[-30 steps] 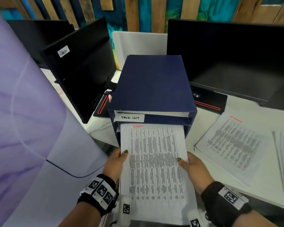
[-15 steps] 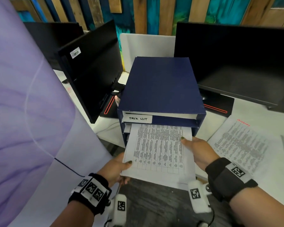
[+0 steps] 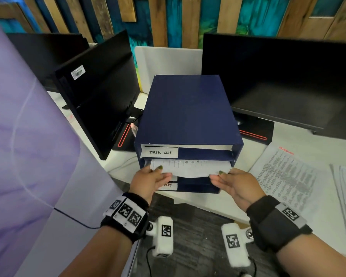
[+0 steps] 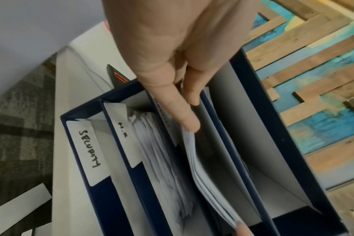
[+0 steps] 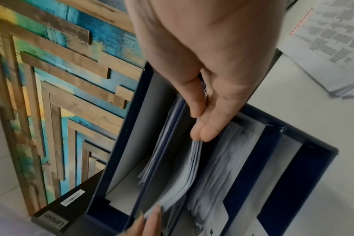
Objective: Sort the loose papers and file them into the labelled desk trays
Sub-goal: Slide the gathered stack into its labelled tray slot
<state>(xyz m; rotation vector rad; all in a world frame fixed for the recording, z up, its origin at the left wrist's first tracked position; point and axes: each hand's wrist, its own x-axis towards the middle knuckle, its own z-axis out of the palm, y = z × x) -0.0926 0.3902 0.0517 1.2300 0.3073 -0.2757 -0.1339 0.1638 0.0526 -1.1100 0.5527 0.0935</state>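
I am holding a sheaf of papers by its near corners, left hand and right hand each pinching it, nearly all of it lying inside the tray unit's second slot. Below my grip, another slot is showing papers; to the right of my right hand, printed piles are waiting, so I judge sorting roughly midway.

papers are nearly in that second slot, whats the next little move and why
Probably one more short push. The paper stack has a strip protruding from the slot under the TASK LIST label, sagging at its front edge, with the left hand and right hand at its corners.
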